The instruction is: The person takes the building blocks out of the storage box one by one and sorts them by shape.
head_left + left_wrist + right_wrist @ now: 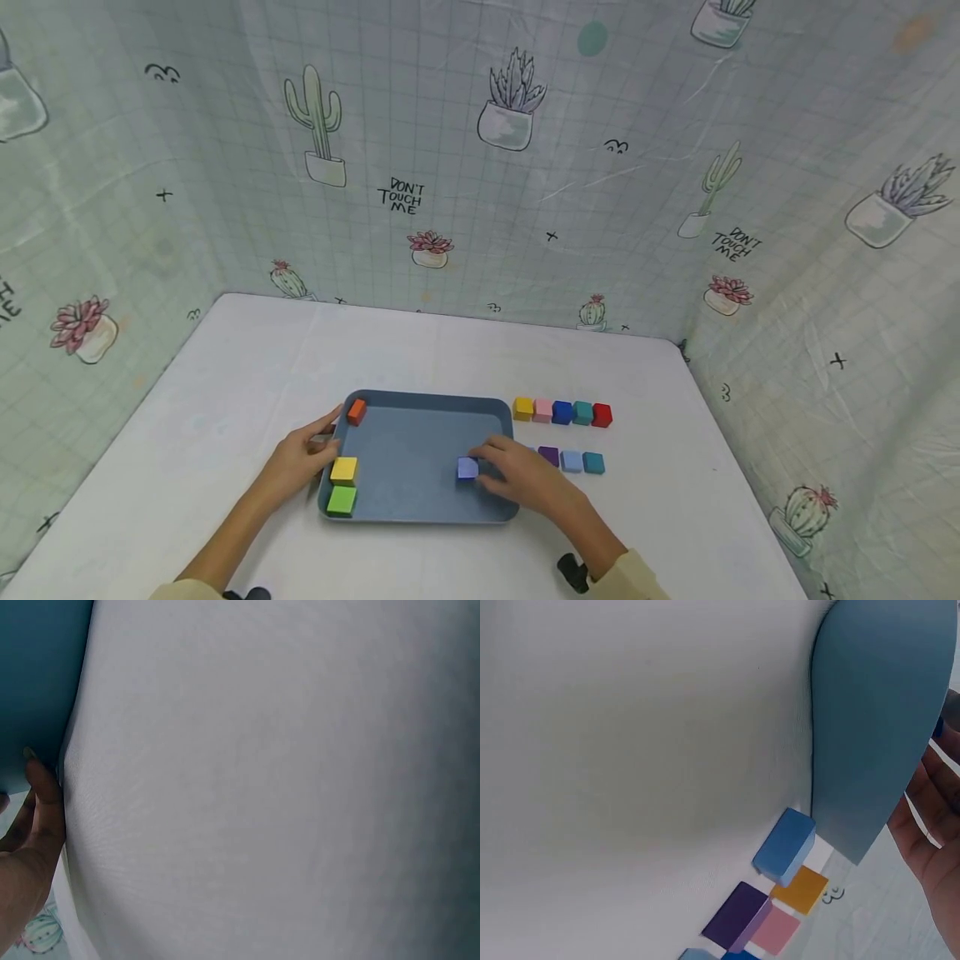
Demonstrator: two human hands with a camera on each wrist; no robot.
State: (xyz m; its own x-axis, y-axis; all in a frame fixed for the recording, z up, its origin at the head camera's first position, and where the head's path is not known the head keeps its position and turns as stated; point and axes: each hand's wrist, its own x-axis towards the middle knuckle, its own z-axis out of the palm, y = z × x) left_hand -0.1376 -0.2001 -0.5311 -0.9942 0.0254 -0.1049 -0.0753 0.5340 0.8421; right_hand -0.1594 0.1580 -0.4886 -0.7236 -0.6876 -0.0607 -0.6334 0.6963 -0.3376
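Observation:
A blue-grey tray lies on the white table. My left hand holds its left rim; in the left wrist view the fingertips meet the tray's edge. Over the tray's right part, my right hand pinches a lavender cube between fingers and thumb. In the right wrist view the tray wall hides most of that cube. An orange block sits in the tray's far left corner. A yellow cube and a green cube stand along its near left side.
Right of the tray, a back row has yellow, pink, blue, teal and red cubes. A nearer row shows purple, light blue and teal cubes, and another partly behind my right hand.

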